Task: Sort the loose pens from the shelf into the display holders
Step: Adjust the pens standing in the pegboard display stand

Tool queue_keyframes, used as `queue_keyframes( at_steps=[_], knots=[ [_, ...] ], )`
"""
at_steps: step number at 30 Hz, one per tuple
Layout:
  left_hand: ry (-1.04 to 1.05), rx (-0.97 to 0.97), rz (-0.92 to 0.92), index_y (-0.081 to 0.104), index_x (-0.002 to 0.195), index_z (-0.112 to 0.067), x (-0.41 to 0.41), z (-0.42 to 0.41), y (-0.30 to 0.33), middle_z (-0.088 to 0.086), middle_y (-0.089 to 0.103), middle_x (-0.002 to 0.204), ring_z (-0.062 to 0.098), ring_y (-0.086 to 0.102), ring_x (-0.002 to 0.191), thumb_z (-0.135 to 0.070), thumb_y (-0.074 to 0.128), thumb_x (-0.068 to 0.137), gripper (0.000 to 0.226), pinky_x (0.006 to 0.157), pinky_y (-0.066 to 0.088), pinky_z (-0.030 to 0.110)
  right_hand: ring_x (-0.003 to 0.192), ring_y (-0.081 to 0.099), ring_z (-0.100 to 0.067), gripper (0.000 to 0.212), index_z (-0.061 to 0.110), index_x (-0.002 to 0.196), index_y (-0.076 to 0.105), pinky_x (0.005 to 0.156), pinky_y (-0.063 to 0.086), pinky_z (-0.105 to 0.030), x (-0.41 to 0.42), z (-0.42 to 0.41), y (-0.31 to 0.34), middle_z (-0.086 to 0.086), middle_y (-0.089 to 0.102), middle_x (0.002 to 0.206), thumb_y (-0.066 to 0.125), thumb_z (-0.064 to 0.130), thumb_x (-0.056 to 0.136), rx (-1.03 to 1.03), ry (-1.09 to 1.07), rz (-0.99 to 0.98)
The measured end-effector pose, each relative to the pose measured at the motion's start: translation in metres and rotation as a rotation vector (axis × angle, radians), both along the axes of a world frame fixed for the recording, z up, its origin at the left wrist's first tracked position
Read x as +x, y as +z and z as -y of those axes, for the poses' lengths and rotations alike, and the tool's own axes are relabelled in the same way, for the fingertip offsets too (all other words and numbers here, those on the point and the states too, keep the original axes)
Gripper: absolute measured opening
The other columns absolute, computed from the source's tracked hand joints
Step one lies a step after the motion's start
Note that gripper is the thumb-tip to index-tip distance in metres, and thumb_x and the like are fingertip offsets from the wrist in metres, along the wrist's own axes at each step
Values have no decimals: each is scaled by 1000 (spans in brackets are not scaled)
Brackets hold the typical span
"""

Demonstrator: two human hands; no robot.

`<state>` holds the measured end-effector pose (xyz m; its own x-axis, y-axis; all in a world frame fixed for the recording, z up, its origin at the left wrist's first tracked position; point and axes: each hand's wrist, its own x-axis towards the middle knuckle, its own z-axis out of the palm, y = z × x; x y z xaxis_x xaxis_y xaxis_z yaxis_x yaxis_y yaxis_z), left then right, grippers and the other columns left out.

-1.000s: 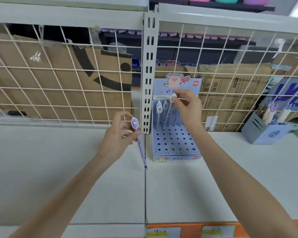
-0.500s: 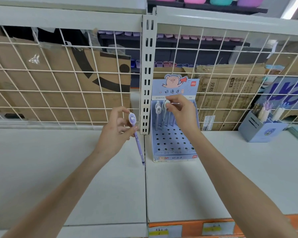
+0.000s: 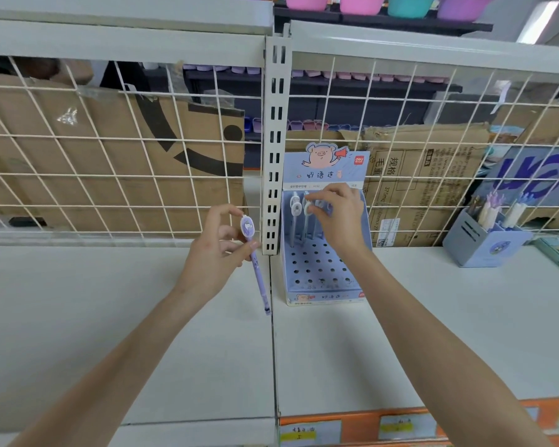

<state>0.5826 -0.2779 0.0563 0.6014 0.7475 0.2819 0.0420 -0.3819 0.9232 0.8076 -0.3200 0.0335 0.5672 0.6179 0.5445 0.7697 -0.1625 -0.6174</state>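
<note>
White shelf (image 3: 175, 333) — left hand (image 3: 212, 256) fingers pinch purple pen (image 3: 255, 266) below its cap.

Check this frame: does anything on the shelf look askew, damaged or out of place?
Nothing stands out. The display holder sits upright on the shelf, pens standing in its back rows. The left hand holds one purple pen; the right hand is at the holder's pens.

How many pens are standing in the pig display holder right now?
3 that I can make out, all in the back row of the pig display holder; the right hand covers that row's right side, so more may be hidden.
</note>
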Motion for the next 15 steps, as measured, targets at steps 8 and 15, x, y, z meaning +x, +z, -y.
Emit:
queue_keyframes(
  at_steps=[8,15],
  knots=[
    [-14,4,5,41,99,-35,1,6,-1,2,66,83,11,66,67,-7,65,85,40,62,49,14,105,42,-28,19,23,98,74,83,20,-27,-3,2,3,-4,56,104,72,17,80,-56,-64,42],
    [-21,-9,22,41,99,-33,2,12,1,0,65,81,11,65,65,-5,65,85,40,62,48,14,109,41,-29,18,23,97,74,82,14,-23,-5,2,4,-5,55,107,73,20,80,-80,-87,29]
  ],
)
